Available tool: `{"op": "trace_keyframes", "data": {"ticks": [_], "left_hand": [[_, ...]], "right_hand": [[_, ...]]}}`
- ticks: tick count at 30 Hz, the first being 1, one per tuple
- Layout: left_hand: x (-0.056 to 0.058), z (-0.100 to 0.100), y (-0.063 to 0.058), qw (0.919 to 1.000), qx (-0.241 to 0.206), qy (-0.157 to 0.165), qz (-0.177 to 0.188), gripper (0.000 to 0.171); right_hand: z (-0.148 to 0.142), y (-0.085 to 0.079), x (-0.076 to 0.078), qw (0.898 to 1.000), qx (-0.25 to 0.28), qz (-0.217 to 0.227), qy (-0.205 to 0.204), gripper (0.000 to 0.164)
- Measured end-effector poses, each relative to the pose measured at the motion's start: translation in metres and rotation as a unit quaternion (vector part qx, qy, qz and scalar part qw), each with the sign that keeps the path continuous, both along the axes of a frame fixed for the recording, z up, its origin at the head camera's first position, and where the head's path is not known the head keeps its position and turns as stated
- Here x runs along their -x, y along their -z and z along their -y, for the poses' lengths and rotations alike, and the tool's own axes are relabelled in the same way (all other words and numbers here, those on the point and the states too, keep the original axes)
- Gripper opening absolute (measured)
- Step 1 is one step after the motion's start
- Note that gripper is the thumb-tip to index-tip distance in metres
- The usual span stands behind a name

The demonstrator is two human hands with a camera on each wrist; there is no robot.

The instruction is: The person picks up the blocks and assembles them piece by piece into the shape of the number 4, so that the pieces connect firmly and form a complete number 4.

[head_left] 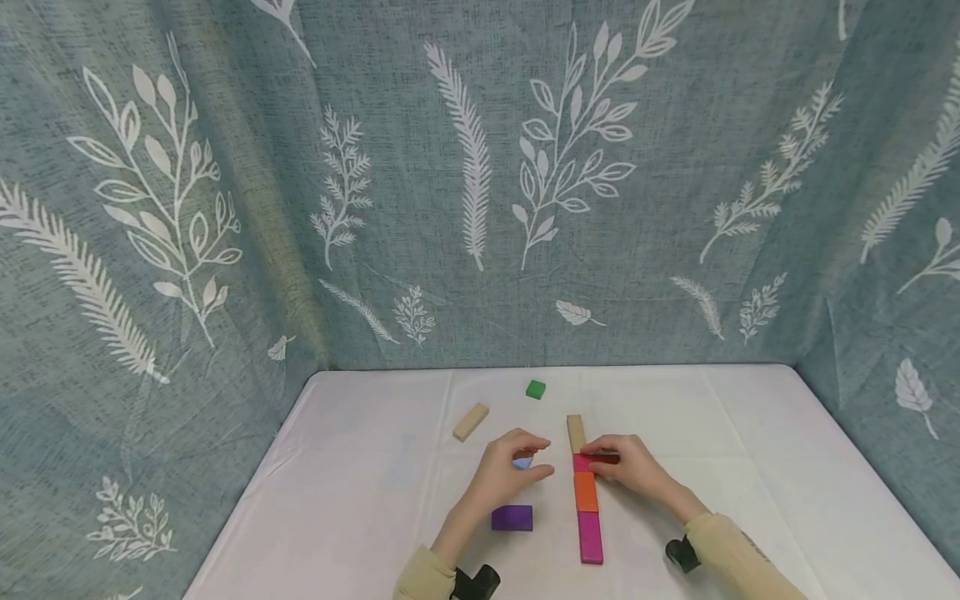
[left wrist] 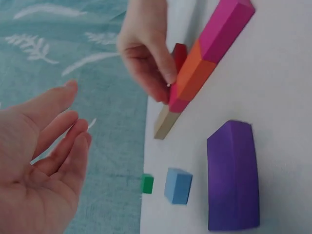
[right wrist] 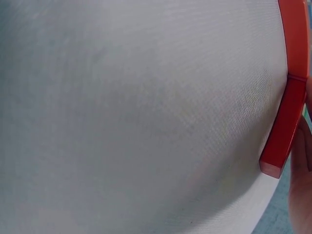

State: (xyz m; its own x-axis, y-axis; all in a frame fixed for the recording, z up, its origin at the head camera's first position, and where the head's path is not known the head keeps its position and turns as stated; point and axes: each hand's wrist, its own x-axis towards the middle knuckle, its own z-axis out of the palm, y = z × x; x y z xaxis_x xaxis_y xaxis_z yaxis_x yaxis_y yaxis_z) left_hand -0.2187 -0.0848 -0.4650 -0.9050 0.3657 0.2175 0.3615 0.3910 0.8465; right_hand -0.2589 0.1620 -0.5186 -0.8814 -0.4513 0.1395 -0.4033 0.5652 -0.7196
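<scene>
A row of blocks runs away from me: a magenta block (head_left: 590,537), an orange block (head_left: 586,492) and a plain wooden block (head_left: 575,432). Between the orange and wooden ones sits a red block (right wrist: 285,124), jutting out to the right of the row. My right hand (head_left: 636,467) pinches this red block between thumb and fingers, partly covering it. To the left of the row, my left hand (head_left: 504,473) hovers with thumb and fingers apart, holding nothing. It overlaps a light blue block (left wrist: 178,186) in the head view. Nearer me lies a purple block (head_left: 512,517).
Farther back on the white-covered table (head_left: 360,467) are a green block (head_left: 536,389) and another plain wooden block (head_left: 471,422), set at a slant. A teal curtain (head_left: 420,317) with white leaf prints hangs behind the table and along both sides.
</scene>
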Motion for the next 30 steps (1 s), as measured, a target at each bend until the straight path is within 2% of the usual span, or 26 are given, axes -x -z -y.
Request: {"op": "trace_keyframes", "data": {"ticks": [6,16,22,30], "left_hand": [[-0.012,0.015,-0.002,0.9993,-0.031,-0.014,0.014,0.027],[-0.031,0.031,-0.004,0.9969,-0.057,-0.031,0.045,0.03],[-0.035,0.036,-0.001,0.9948,-0.08,-0.028,0.056,0.033],[-0.036,0.049,0.011,0.9911,-0.091,-0.056,0.08,0.035]], "right_hand": [[0.0,-0.001,0.0,1.0,0.002,0.0,-0.002,0.025],[-0.001,-0.003,0.001,1.0,0.003,0.007,0.002,0.024],[0.0,-0.003,0.002,1.0,-0.003,0.017,0.008,0.024],[0.0,-0.004,0.0,1.0,-0.007,0.016,0.006,0.024]]}}
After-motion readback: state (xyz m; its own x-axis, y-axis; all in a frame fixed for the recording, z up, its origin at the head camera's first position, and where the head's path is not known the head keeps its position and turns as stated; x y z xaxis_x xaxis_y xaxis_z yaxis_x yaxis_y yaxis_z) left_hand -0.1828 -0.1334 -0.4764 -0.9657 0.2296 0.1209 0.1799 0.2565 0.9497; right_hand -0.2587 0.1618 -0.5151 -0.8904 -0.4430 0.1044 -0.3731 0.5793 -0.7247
